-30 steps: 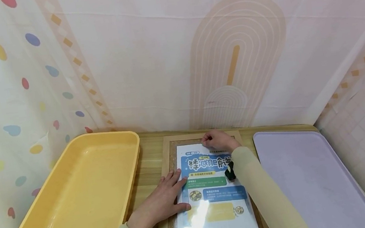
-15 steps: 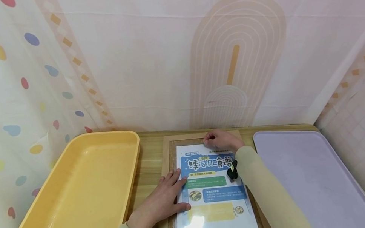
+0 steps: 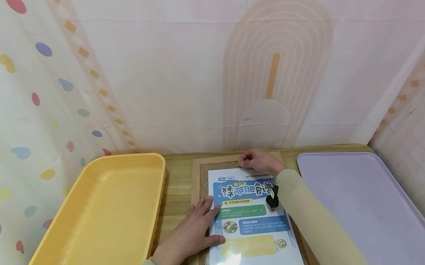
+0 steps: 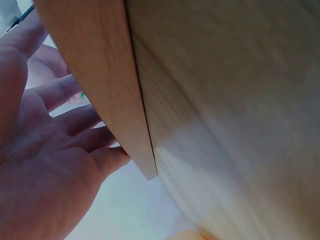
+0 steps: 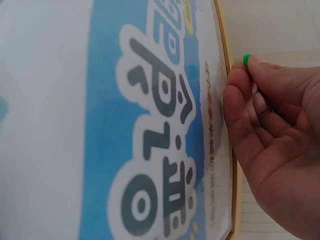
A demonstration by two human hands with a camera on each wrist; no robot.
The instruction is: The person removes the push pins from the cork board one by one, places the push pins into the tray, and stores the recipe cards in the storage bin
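Hands come first in the head view: the left hand (image 3: 191, 234) lies flat, fingers straight, pressing the left edge of a printed sheet (image 3: 249, 225), while the right hand (image 3: 257, 162) reaches across to the sheet's far edge, its grip drawn together in a pinch. The sheet lies on a cork board (image 3: 198, 176) with a pale wooden frame, which rests on the bench (image 3: 176, 190) between a yellow tray (image 3: 90, 236) and a lilac tray (image 3: 365, 211). It is white with blue panels, a green bar and a yellow block under a glossy cover; large Chinese heading characters show, but the small print is too fine to read.

The left wrist view shows the open palm and spread fingers (image 4: 65, 92) against the board's wooden frame (image 4: 100, 75), with the bench's grain beside it.

In the right wrist view, thumb and forefinger clamp a small green pin (image 5: 246, 59) at the frame's edge, just beside the sheet's blue heading.
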